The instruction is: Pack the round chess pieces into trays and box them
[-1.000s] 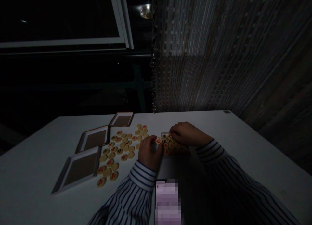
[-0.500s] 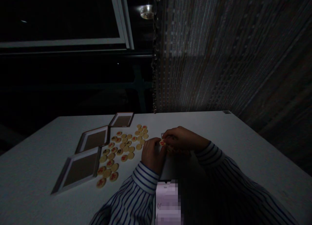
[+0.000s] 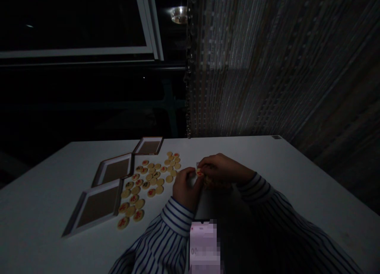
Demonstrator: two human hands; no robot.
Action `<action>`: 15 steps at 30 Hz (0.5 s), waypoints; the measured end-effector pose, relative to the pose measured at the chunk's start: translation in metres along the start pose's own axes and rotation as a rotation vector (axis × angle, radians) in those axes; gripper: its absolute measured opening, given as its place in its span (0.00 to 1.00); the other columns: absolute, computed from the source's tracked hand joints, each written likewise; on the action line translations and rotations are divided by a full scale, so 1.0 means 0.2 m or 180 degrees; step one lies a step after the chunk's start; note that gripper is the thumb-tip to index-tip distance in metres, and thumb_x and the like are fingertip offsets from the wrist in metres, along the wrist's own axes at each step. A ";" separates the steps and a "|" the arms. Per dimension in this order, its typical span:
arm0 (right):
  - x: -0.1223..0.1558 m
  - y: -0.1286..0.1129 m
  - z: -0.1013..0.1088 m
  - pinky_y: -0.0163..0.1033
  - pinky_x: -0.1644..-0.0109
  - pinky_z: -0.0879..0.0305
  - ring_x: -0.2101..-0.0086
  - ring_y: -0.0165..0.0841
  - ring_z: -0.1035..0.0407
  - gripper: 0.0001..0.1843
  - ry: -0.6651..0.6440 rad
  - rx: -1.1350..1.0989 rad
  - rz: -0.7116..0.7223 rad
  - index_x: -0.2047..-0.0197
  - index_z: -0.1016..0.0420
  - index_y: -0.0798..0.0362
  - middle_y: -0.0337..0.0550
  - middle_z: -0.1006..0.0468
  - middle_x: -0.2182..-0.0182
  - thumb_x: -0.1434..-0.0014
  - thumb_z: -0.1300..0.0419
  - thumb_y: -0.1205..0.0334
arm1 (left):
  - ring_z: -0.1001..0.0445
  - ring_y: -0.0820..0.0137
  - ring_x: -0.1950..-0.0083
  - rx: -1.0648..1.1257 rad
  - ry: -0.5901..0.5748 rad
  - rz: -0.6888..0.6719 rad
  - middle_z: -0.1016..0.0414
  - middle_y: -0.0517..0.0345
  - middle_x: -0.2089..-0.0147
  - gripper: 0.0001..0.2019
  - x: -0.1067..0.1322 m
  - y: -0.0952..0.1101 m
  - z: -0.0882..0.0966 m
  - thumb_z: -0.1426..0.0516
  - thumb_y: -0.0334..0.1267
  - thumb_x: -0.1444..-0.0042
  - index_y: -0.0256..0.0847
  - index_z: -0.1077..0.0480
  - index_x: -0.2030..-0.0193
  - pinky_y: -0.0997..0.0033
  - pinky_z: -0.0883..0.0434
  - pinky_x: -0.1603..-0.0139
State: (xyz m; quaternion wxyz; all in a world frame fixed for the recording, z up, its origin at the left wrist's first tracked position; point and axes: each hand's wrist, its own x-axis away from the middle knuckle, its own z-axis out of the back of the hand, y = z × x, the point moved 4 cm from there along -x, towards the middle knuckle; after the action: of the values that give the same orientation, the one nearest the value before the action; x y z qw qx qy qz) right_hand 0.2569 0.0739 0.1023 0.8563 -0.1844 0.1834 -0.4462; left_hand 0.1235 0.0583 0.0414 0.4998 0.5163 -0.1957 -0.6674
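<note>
My left hand (image 3: 185, 187) is closed, pinching a round pale game piece with a red mark (image 3: 199, 172) at its fingertips. My right hand (image 3: 221, 170) is curled over a small tray of such pieces (image 3: 209, 182), most of it hidden beneath the hand, and its fingertips meet the same piece. Both sleeves are striped blue and white. Several more round pieces (image 3: 148, 181), marked red or black, lie spread on the white table (image 3: 297, 175) to the left of my hands.
Three shallow square trays with dark insides lie in a row at the left: near (image 3: 96, 208), middle (image 3: 115, 169), far (image 3: 148, 146). A phone with a lit screen (image 3: 204, 246) sits at the near edge. A curtain (image 3: 267, 60) hangs behind the table; the room is dark.
My left hand has carried the red-marked piece to the right, to the tray. My right hand has slid left over the tray, hiding the pieces that showed in it a second ago.
</note>
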 end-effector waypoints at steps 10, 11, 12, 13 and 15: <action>0.00 0.00 0.01 0.33 0.63 0.40 0.66 0.30 0.31 0.12 0.0156 0.0044 -0.0003 0.60 0.28 0.53 0.41 0.23 0.67 0.46 0.49 0.61 | 0.28 0.73 0.73 0.1853 -0.0154 0.1344 0.27 0.57 0.75 0.12 0.00 -0.05 -0.05 0.39 0.37 0.63 0.35 0.33 0.70 0.76 0.31 0.72; 0.00 0.00 0.01 0.33 0.63 0.40 0.66 0.30 0.31 0.12 0.0138 0.0036 -0.0006 0.60 0.28 0.53 0.41 0.23 0.67 0.45 0.49 0.61 | 0.28 0.74 0.74 0.1913 -0.0144 0.1411 0.27 0.57 0.76 0.12 -0.01 -0.05 -0.05 0.38 0.36 0.63 0.35 0.33 0.70 0.76 0.31 0.72; 0.00 0.00 0.01 0.33 0.63 0.40 0.66 0.30 0.31 0.12 0.0127 0.0027 -0.0017 0.60 0.28 0.53 0.41 0.23 0.67 0.45 0.49 0.61 | 0.28 0.74 0.74 0.1972 -0.0149 0.1461 0.27 0.58 0.76 0.12 -0.01 -0.05 -0.05 0.38 0.36 0.64 0.35 0.33 0.71 0.76 0.31 0.73; 0.00 0.00 0.01 0.33 0.63 0.40 0.67 0.30 0.31 0.12 0.0109 0.0014 -0.0026 0.60 0.28 0.53 0.41 0.23 0.67 0.45 0.49 0.61 | 0.28 0.74 0.74 0.2027 -0.0153 0.1496 0.27 0.58 0.76 0.12 -0.01 -0.05 -0.05 0.38 0.36 0.64 0.35 0.33 0.71 0.76 0.31 0.73; 0.00 0.00 0.00 0.32 0.63 0.40 0.66 0.30 0.31 0.12 0.0074 -0.0013 -0.0022 0.60 0.28 0.53 0.41 0.23 0.67 0.45 0.49 0.62 | 0.28 0.74 0.75 0.2118 -0.0143 0.1528 0.26 0.58 0.77 0.12 -0.01 -0.05 -0.05 0.38 0.35 0.65 0.35 0.32 0.71 0.77 0.31 0.73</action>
State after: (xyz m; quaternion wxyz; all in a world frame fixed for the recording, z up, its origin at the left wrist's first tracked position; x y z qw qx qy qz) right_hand 0.2570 0.0731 0.1033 0.8522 -0.1817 0.1936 -0.4509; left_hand 0.1278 0.0662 0.0313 0.4427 0.5747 -0.5266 -0.4432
